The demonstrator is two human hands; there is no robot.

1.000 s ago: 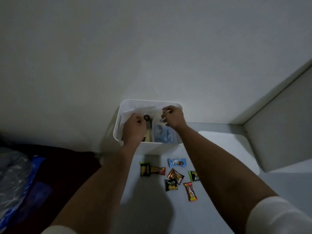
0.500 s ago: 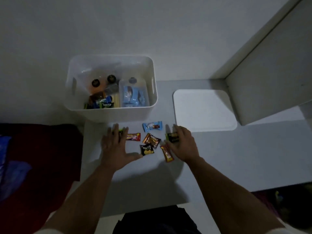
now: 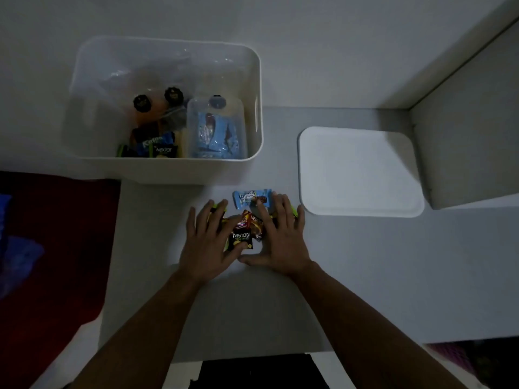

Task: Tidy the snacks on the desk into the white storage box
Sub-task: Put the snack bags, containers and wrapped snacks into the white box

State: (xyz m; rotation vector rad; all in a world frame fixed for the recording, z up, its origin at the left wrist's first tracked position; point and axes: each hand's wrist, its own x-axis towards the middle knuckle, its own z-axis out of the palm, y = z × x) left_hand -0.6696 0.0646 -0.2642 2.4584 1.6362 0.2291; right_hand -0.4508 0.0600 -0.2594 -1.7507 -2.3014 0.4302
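From the head camera, the left hand (image 3: 209, 242) and right hand (image 3: 279, 240) lie flat, fingers spread, on either side of a cluster of snack packets (image 3: 245, 228) on the desk (image 3: 365, 262), apparently herding them into one pile for a single scoop. A light-blue packet (image 3: 247, 196) lies just beyond. The white storage box (image 3: 168, 169), already partly filled, stands behind; its lid (image 3: 359, 171) rests alongside.

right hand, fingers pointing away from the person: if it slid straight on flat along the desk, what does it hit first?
Probably the light blue wrapper, lying just ahead of the right hand's fingertips. Past it stands the white storage box; depth there is unclear.
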